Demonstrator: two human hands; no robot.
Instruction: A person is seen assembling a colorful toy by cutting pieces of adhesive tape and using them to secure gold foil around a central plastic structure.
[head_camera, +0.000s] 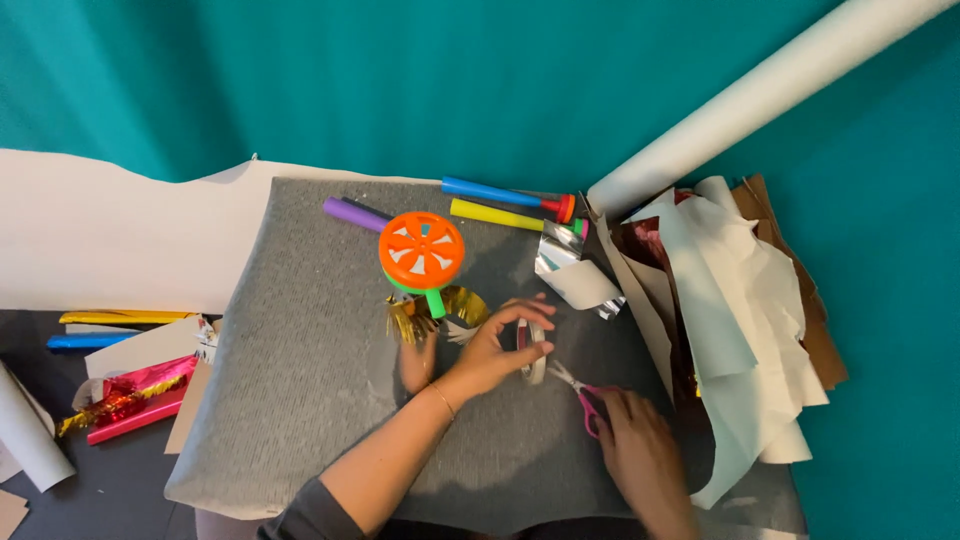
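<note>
Two bare hands work at the centre of the frame, over a grey felt mat (300, 400). Fingers (520, 312) of the left hand (490, 350) curl around a small roll of white tape (535, 350), gripping it upright just below the middle of the picture. To its lower right, the right hand (640, 455) is closed on the pink handles of a pair of scissors (580, 390), whose blades point up and left, their tips right beside the roll; whether they touch it cannot be told.

Just above the left hand lies an orange wheel-shaped toy (421, 250) on a green stem, with gold tinsel fringe (410, 318) bunched beneath it. Behind it, along the mat's upper edge, lie a purple tube (352, 213), a blue tube (495, 191) and a yellow tube (495, 214); crumpled silver foil (570, 270) sits beside them to the right.

A heap of white and brown paper sheets (745, 320) fills the right of the frame, and a long white paper roll (770, 90) slants to the upper right corner. At lower left, beside the mat, are red foil wrap (135, 400) and more coloured tubes (100, 328). Teal fabric (400, 80) covers the background.
</note>
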